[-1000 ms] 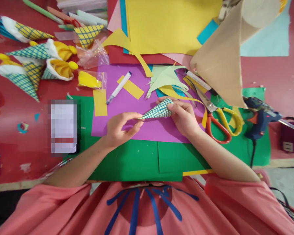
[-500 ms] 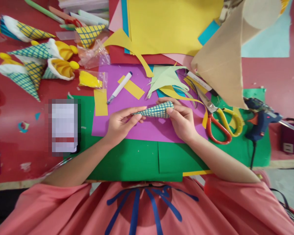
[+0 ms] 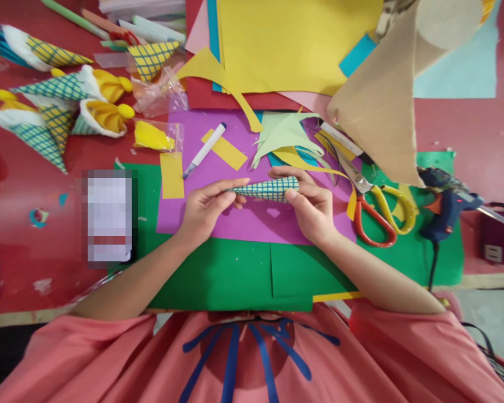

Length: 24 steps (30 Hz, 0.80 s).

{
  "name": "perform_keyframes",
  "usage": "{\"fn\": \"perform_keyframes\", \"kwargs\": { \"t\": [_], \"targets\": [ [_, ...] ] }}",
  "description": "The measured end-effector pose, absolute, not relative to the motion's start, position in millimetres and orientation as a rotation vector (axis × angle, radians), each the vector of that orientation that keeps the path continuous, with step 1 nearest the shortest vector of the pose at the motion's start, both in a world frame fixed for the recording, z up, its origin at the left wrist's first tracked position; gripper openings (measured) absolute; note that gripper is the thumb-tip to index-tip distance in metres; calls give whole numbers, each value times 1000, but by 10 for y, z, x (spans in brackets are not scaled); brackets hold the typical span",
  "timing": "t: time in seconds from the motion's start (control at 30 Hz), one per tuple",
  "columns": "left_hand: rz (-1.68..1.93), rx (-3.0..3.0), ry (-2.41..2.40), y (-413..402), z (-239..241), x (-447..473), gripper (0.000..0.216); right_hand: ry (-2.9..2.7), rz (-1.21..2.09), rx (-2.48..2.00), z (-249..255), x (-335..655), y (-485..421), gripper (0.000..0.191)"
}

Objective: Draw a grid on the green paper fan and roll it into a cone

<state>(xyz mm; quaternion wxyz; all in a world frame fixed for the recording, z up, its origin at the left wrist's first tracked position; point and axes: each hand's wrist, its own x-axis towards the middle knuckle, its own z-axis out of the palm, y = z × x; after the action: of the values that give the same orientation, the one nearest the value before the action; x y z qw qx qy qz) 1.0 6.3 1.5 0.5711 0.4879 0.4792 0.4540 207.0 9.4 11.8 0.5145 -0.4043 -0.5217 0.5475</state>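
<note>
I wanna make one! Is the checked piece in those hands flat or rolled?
Rolled: the checked piece makes a cone, narrowing from right hand to left hand.

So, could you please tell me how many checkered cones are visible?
7: one held cone in the left hand and right hand; one loose cone by the plastic bag; one upper-left cone; four clustered cones below it. Others may be hidden.

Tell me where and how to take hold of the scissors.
Grip the scissors by the red and yellow loops, probably from the near right: they face that side, while the blades point toward pale green scraps. The right hand would first leave the checked cone.
</note>
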Motion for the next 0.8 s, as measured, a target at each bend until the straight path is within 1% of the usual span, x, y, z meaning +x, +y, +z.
{"fn": "perform_keyframes", "kwargs": {
  "t": [0.2,0.57,0.8],
  "targets": [
    [1043,1091,1088,80,17,-2,26,-1356,1227,-991,145,2088,62,15],
    [1029,1155,1124,97,-58,-21,28,-1645,962,-904,129,2114,-6,13],
    [1084,1123,1062,101,-58,-19,24,-1668,947,-900,113,2126,-6,10]
  ]
}}
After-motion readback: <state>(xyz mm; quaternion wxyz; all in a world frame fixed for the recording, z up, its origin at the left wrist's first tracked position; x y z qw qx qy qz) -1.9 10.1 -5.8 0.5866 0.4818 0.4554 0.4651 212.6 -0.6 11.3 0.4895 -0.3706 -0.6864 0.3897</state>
